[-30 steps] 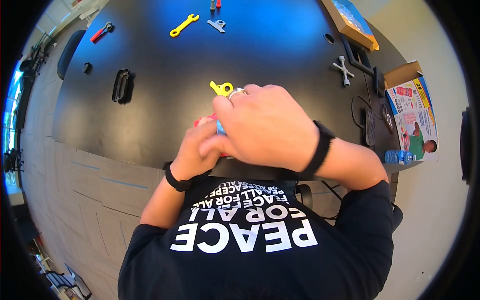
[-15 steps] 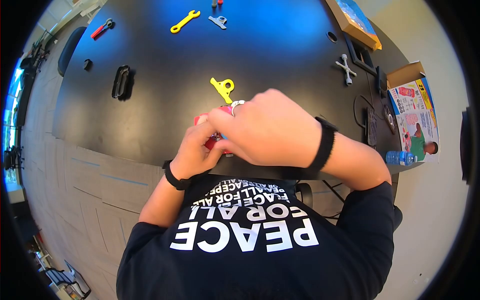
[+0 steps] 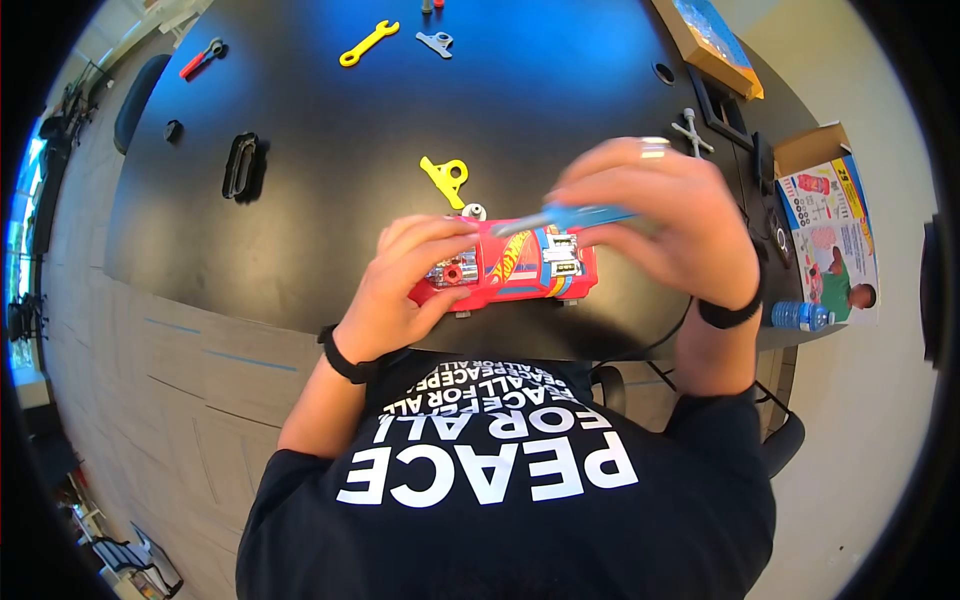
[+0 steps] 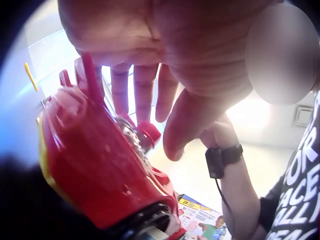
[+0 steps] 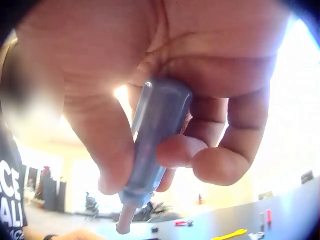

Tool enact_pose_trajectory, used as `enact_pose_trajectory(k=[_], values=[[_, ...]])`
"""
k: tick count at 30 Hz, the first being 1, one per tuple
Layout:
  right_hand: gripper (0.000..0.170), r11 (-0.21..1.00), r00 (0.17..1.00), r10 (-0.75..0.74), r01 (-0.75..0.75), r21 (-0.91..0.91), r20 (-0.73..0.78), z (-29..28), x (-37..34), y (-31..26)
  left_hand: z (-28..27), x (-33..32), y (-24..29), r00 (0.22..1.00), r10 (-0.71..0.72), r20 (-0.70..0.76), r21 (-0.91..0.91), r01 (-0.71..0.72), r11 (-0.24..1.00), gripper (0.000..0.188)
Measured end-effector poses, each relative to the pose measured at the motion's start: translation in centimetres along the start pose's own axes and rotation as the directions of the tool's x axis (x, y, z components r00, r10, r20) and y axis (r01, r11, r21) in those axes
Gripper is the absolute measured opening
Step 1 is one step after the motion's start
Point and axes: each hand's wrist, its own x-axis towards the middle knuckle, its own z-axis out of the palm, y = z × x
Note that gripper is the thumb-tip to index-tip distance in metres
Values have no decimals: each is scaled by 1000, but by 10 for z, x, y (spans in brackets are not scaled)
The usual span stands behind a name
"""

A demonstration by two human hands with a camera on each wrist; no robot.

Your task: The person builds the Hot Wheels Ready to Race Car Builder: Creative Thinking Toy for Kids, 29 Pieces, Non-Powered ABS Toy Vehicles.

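A red toy car (image 3: 515, 270) with a Hot Wheels sticker and a chrome engine lies at the table's near side. My left hand (image 3: 385, 285) holds its engine end, fingers across the top and thumb along the near side. In the left wrist view the car's red body (image 4: 95, 155) fills the lower left, beside a red knob (image 4: 149, 135). Over the car's other end, my right hand (image 3: 665, 215) grips a toy screwdriver (image 3: 590, 216), its blue handle between thumb and fingers. The grey shaft points left above the car. A small grey-white round piece (image 3: 474, 211) sits just behind the car.
Beyond the car lies a yellow bracket-like piece (image 3: 445, 180). A black oval frame (image 3: 240, 167), yellow wrench (image 3: 370, 44), grey piece (image 3: 436, 43) and red-handled ratchet (image 3: 203, 60) are farther out. At right are a grey cross wrench (image 3: 690, 130), a printed box (image 3: 835, 235) and a water bottle (image 3: 800, 316).
My right hand has lifted off the car and swung right with the screwdriver, uncovering the car's top. The yellow piece, partly hidden at first, shows fully. My left hand stays at the engine end.
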Motion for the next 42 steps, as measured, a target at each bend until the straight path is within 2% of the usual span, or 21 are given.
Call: enact_pose_trajectory(k=[2, 3, 4, 6, 8, 10, 16, 18, 20, 23, 26, 28, 32, 33, 34, 36, 37, 39, 40, 41, 42], values=[[37, 990, 968, 143, -143, 13, -208, -10, -31, 7, -7, -3, -4, 996, -87, 18, 156, 83, 984, 50], [38, 965, 917, 260, -257, 51, -304, -5, -52, 12, -8, -4, -8, 991, -123, 46, 113, 117, 987, 52], [38, 965, 916, 262, -259, 50, -305, 5, -69, 18, -8, -4, -11, 991, -121, 48, 111, 115, 987, 52], [40, 870, 758, 493, -436, 232, -426, 29, -102, 31, -8, -2, -17, 989, -119, 90, 18, 118, 993, 54], [39, 798, 688, 602, -510, 320, -404, 51, -131, 42, -12, 0, -21, 987, -106, 121, 9, 106, 994, 55], [36, 765, 649, 644, -549, 337, -404, 70, -149, 51, -16, 2, -23, 983, -97, 154, 3, 97, 995, 56], [36, 685, 603, 714, -705, 181, -356, 92, -171, 63, -21, 4, -24, 971, -130, 201, -3, 134, 991, 59], [37, 681, 602, 717, -712, 172, -352, 95, -171, 67, -25, 4, -22, 967, -164, 193, -50, 177, 983, 61], [36, 623, 571, 749, -780, 65, -336, 96, -170, 70, -44, 15, -20, 972, -152, 177, 17, 152, 988, 59], [36, 616, 544, 742, -784, 79, -392, 104, -170, 78, -72, 37, -23, 980, -156, 127, 257, 119, 959, 49], [36, 566, 518, 764, -824, 13, -384, 105, -161, 79, -76, 61, -40, 976, -137, 166, 339, 74, 938, 51], [35, 572, 524, 755, -820, 6, -394, 107, -158, 79, -64, 71, -53, 925, -179, 336, 482, -6, 876, 56], [39, 606, 560, 722, -795, -17, -406, 109, -163, 79, -34, 83, -99, 878, -154, 453, 436, -67, 897, 61], [39, 604, 555, 721, -797, -17, -414, 108, -164, 78, -28, 85, -108, 878, -130, 460, 489, -129, 863, 51], [42, 613, 545, 703, -790, 1, -457, 109, -166, 76, -26, 88, -113, 877, -123, 464, 486, -136, 864, 51], [45, 619, 528, 686, -785, 20, -500, 108, -168, 71, -27, 90, -122, 882, -153, 446, 480, -92, 872, 37], [47, 635, 526, 651, -772, 14, -547, 105, -167, 66, -30, 90, -119, 880, -149, 451, 477, -96, 874, 37], [48, 646, 517, 618, -763, 7, -592, 98, -163, 53, -40, 85, -111, 943, -153, 294, 488, -11, 873, 24], [48, 686, 505, 648, -712, 149, -569, 96, -156, 44, -48, 86, -101, 966, -93, 242, 421, -18, 907, 21], [48, 707, 497, 677, -646, 289, -544, 95, -148, 34, -53, 89, -77, 974, -117, 194, 356, 41, 933, 23], [48, 702, 489, 680, -649, 293, -546, 94, -136, 21, -55, 90, -51, 978, -146, 147, 287, 99, 953, 26]])
